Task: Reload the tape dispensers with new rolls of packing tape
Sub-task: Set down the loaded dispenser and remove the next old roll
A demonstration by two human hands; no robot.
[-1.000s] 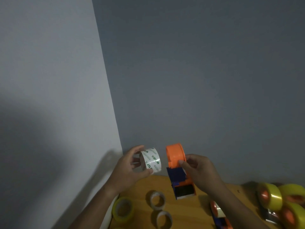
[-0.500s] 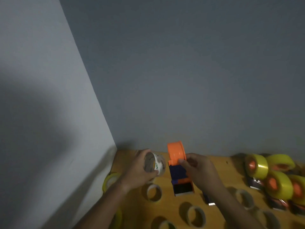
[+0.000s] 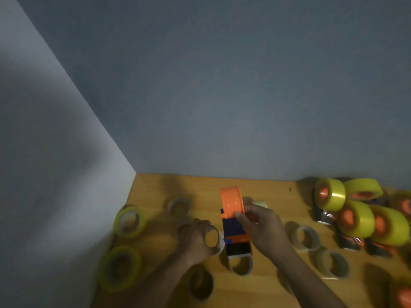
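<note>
Far left on the wooden surface (image 3: 155,187), two yellow tape rolls (image 3: 129,222) lie flat by the wall; left hand (image 3: 196,240) has its grip curled round a whitish roll core (image 3: 214,239), hole facing the viewer, just beside the dispenser; orange-and-blue tape dispenser (image 3: 234,221) is held upright above the surface, wheel bare; right hand (image 3: 264,230) pinches its wheel edge; grey empty cores (image 3: 306,238) scattered around; far right, loaded dispensers with yellow rolls (image 3: 355,218) piled together.
</note>
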